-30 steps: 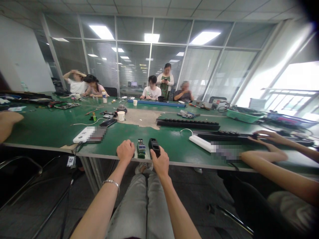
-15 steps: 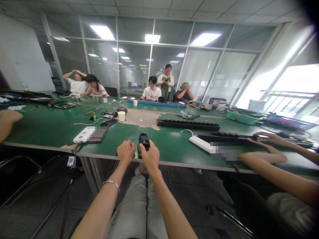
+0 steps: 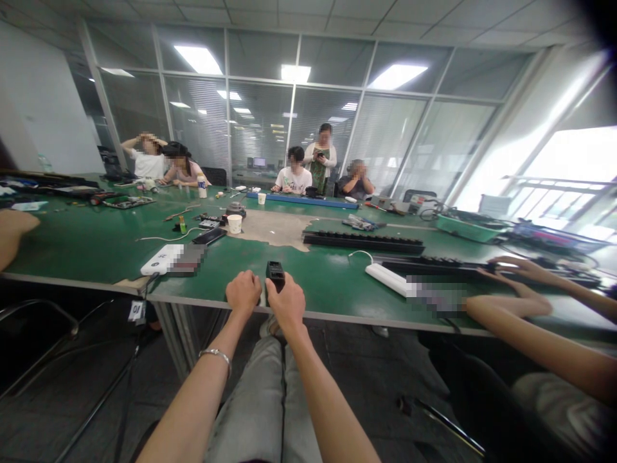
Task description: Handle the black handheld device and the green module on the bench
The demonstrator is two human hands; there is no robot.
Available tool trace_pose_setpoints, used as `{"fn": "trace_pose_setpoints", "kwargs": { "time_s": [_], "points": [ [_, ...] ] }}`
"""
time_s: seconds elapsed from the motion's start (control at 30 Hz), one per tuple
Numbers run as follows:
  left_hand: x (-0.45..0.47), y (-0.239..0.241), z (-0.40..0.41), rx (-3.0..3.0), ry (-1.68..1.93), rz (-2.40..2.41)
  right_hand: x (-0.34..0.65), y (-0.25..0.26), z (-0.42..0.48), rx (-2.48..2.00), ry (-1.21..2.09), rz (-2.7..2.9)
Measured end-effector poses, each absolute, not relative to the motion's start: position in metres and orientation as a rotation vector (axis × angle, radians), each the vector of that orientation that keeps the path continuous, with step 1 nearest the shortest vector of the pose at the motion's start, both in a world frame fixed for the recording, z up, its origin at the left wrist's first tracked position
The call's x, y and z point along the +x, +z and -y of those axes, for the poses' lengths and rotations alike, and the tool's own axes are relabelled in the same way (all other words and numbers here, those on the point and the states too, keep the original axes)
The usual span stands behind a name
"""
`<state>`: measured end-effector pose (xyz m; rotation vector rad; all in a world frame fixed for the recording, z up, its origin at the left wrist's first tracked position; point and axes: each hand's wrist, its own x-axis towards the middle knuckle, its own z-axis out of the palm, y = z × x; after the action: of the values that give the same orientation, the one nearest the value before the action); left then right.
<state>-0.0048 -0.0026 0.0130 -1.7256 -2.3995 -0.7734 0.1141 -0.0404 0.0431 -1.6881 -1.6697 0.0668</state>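
My right hand (image 3: 288, 301) is closed around a small black box-shaped part (image 3: 276, 272), held upright at the near edge of the green table (image 3: 96, 247). My left hand (image 3: 243, 292) is curled into a fist right beside it, resting on the table edge; what it holds, if anything, is hidden. The small green circuit module seen earlier is now covered by my hands. A metal bracelet (image 3: 216, 354) sits on my left wrist.
A white power strip (image 3: 388, 278) lies to the right, another (image 3: 161, 259) to the left. Long black strips (image 3: 364, 241) lie further back. A paper cup (image 3: 234, 224) stands mid-table. A neighbour's arms (image 3: 520, 308) reach in at right. Several people sit at the far side.
My right hand lifted the black part from right of the green module and brought it left, over the module and against my left hand. My left hand stayed put.
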Motion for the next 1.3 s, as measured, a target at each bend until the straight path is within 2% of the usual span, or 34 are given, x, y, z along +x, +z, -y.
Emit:
{"fn": "trace_pose_setpoints", "kwargs": {
  "time_s": [0.3, 0.57, 0.83, 0.97, 1.3],
  "points": [
    [-0.005, 0.013, 0.003, -1.731, -0.762, 2.399, 0.112, 0.038, 0.044, -1.653, -0.058, 1.692],
    [-0.005, 0.012, 0.003, -1.734, -0.741, 2.394, 0.117, 0.034, 0.045, -1.741, 0.02, 1.692],
    [-0.006, 0.012, 0.003, -1.736, -0.754, 2.394, 0.113, 0.042, 0.048, -1.732, -0.071, 1.751],
    [-0.006, 0.012, 0.003, -1.75, -0.754, 2.383, 0.117, 0.036, 0.045, -1.805, 0.03, 1.775],
    [-0.003, 0.019, 0.007, -1.736, -0.729, 2.418, 0.119, 0.019, 0.04, -1.532, 0.131, 1.695]
  ]
}}
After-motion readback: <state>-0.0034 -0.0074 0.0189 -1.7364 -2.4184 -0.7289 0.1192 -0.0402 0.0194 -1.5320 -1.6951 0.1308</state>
